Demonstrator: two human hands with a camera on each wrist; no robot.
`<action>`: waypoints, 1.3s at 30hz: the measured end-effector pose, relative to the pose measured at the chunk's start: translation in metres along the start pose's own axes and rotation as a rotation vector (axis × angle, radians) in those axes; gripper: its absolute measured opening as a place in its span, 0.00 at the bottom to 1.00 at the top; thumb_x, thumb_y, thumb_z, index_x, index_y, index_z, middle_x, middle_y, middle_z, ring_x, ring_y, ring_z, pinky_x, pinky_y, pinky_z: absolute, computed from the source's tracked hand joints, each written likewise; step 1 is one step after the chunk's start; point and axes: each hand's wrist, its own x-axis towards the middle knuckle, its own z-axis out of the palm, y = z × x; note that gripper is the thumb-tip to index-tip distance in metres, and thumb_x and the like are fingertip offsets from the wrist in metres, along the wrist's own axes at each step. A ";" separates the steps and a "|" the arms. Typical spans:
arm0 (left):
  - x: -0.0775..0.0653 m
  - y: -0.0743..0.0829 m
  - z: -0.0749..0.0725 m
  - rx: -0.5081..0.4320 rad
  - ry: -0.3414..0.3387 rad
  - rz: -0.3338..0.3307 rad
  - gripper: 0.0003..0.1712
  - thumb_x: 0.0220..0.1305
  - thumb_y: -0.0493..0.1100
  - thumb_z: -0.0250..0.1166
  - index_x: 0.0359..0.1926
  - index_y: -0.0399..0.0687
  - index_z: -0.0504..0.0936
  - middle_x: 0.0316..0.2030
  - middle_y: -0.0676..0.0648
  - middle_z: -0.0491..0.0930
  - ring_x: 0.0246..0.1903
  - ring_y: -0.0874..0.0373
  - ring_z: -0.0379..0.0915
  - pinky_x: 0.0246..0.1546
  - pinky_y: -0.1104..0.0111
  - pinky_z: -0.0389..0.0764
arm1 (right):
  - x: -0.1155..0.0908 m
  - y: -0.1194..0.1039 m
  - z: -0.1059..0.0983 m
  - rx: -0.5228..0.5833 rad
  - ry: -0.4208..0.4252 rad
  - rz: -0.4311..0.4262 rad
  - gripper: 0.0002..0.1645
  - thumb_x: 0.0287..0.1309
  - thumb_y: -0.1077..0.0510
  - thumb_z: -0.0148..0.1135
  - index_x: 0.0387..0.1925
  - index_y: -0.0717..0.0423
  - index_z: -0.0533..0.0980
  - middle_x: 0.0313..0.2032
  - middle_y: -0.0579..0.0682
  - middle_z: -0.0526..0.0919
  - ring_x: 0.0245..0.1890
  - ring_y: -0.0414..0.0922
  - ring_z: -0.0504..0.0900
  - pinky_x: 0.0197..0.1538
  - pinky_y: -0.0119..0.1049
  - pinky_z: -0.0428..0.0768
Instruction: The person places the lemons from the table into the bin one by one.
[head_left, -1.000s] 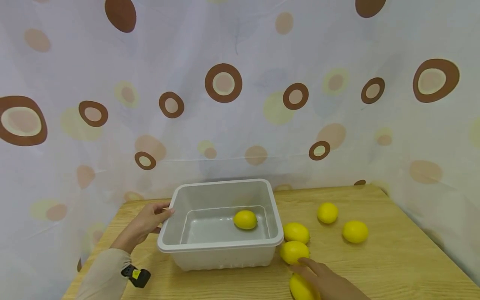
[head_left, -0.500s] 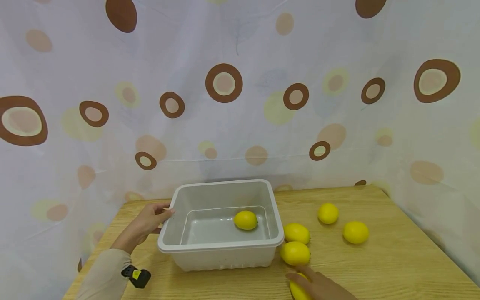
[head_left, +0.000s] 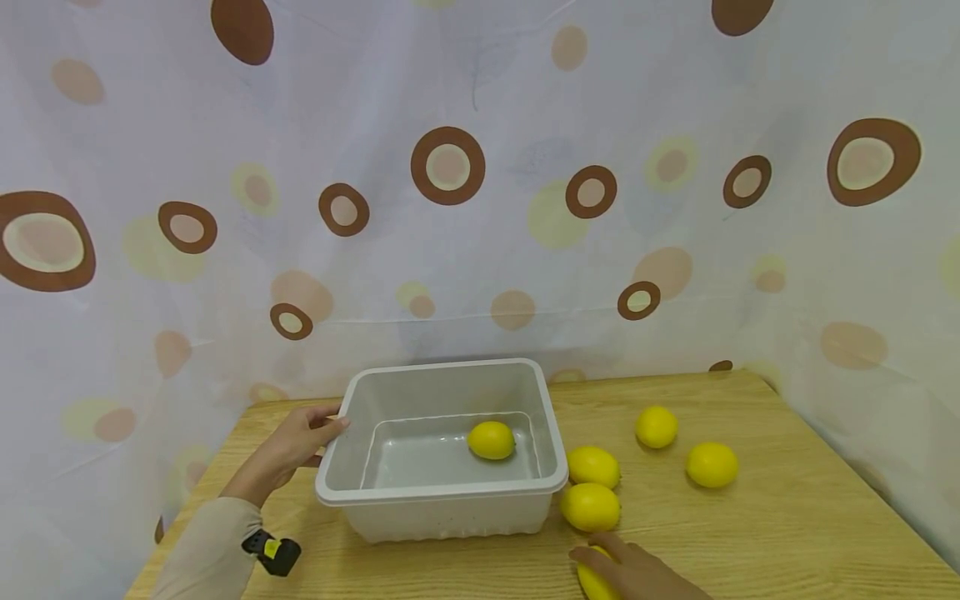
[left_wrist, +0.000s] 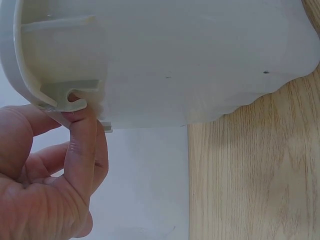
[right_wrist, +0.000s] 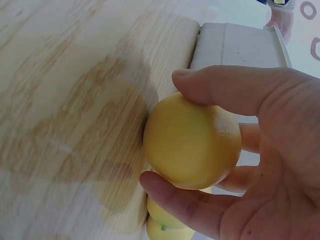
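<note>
One lemon (head_left: 491, 440) in the tub (head_left: 442, 493), five outside
My right hand (head_left: 637, 571) grips another lemon (right_wrist: 190, 142) near it, my left hand (head_left: 296, 437) holds the tub; four loose lemons (head_left: 591, 507) lie on the table (head_left: 757, 542).

The right grip (head_left: 642, 575) hides part of its lemon (head_left: 593, 582) in the head view.

In the head view, the left hand (head_left: 296, 442) is sitting at eight o'clock, its sleeved forearm (head_left: 210, 546) slanting up toward half past one, while its thumb (head_left: 330, 431) and bent fingers (left_wrist: 82, 150) are pinching. The right hand (head_left: 641, 575) is lying low at five o'clock, pointing toward ten, its curved fingers (right_wrist: 195, 202) gripping opposite the thumb.
</note>
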 end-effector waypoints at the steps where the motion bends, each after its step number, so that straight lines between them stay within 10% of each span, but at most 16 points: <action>1: 0.000 0.000 0.000 0.000 -0.002 0.000 0.31 0.72 0.45 0.54 0.67 0.30 0.61 0.54 0.32 0.74 0.45 0.51 0.77 0.41 0.53 0.83 | 0.001 0.003 0.003 0.001 -0.005 0.015 0.42 0.51 0.26 0.58 0.65 0.33 0.64 0.58 0.58 0.70 0.44 0.45 0.77 0.39 0.46 0.81; 17: 0.000 -0.001 0.001 0.006 0.002 -0.006 0.31 0.72 0.45 0.54 0.67 0.30 0.61 0.53 0.32 0.74 0.45 0.51 0.77 0.41 0.53 0.83 | -0.018 -0.062 -0.050 0.000 -0.040 0.069 0.39 0.55 0.34 0.62 0.59 0.55 0.71 0.54 0.59 0.72 0.40 0.49 0.78 0.38 0.45 0.81; 39: 0.002 -0.001 0.000 0.004 0.004 -0.001 0.30 0.72 0.44 0.54 0.67 0.29 0.62 0.53 0.31 0.74 0.43 0.52 0.78 0.40 0.55 0.83 | -0.037 -0.105 -0.120 -0.161 0.097 -0.022 0.37 0.59 0.30 0.54 0.65 0.39 0.64 0.62 0.54 0.68 0.49 0.50 0.77 0.44 0.48 0.81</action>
